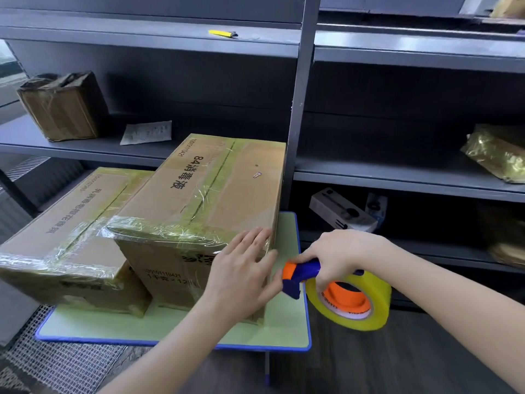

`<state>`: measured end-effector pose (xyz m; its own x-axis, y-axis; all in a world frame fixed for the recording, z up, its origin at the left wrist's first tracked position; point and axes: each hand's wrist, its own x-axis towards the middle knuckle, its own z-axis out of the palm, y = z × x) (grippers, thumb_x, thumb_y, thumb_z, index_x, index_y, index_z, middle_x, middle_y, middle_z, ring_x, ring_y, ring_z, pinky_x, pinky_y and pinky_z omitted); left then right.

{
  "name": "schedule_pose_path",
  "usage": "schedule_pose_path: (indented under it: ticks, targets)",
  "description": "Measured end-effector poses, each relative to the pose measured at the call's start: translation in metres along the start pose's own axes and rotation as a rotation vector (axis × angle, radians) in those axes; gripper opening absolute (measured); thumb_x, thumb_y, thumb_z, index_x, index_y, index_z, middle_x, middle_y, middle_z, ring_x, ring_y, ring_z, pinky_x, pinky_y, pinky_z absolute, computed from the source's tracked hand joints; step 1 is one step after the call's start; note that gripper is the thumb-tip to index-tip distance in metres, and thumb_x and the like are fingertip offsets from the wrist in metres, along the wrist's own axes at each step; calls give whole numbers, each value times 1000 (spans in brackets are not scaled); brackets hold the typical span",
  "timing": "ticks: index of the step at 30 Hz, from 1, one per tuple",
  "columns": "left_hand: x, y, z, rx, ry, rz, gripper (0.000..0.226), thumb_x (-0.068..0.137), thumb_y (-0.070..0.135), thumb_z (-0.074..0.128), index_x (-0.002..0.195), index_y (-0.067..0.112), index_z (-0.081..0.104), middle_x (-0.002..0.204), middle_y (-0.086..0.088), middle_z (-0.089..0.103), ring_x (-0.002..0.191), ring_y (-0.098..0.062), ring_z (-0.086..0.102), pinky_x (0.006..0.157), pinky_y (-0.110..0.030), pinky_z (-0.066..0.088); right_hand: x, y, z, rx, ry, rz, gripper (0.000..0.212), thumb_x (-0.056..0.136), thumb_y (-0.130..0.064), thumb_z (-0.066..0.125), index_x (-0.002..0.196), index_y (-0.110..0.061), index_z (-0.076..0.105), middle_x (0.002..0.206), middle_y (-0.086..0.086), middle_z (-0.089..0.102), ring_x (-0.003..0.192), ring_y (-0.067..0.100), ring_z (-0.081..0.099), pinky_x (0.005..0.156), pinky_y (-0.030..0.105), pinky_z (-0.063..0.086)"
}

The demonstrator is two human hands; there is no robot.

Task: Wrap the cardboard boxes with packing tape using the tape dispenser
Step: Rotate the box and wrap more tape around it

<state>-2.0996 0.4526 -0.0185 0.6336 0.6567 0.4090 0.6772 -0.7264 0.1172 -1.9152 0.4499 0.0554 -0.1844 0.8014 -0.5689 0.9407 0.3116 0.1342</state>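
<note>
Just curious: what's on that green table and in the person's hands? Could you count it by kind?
Cardboard boxes: 2, a taller box and a lower box
Tape dispenser: 1, gripped by the right hand
Tape roll: 1, on the dispenser
Total: 4; the left hand holds nothing

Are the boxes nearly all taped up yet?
Partly. Done: both the lower box and the taller box already carry shiny tape bands across their tops and near edges. In hand: the left hand presses flat on the taller box's near corner while the right hand grips the tape dispenser beside it. Left: that box's lower front shows bare cardboard, so more wraps seem likely.
</note>
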Motion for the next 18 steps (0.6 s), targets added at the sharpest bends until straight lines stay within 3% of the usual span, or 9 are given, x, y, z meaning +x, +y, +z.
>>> schedule_pose_path:
  ticks: [3,8,10,13,16,18]
  targets:
    - [6,10,9,121,-73,-47,19,74,19,51,67,9,66,115,-22,65,104,-34,64,94,-42,49,-6,5,-1,-15,124,107,58,80,-42,56,135,-49,38,85,-6,59,78,16,57,65,27,46]
    - [11,17,9,197,-201,-69,29,72,24,42,64,9,66,109,-24,66,98,-36,65,87,-43,53,-22,17,-16,84,471,326,55,89,-67,32,141,-49,31,123,0,58,111,25,56,77,31,41]
    - [12,10,3,142,-169,-52,37,78,36,42,68,10,67,103,-17,69,94,-31,66,77,-36,55,-25,14,-24,104,640,404,54,93,-63,27,144,-47,25,119,5,59,109,29,56,77,32,41]
    - [13,-3,-19,-46,-106,-62,50,85,51,32,97,16,67,101,0,69,94,-21,65,58,-32,54,-24,-5,-41,90,841,419,55,95,-60,25,147,-47,14,92,7,50,81,27,52,66,31,37]
    - [7,-26,-36,-206,-97,-114,60,87,51,19,122,18,54,125,5,60,114,-18,56,82,-32,47,-14,-29,-60,9,937,371,61,93,-63,24,148,-46,3,87,5,37,71,22,41,61,29,34]
    - [-1,-47,-46,-269,-40,-138,46,92,36,29,125,15,53,131,2,56,123,-19,50,93,-29,41,-1,-42,-69,-38,972,335,64,93,-62,27,148,-43,-1,87,6,36,73,20,40,61,29,34]
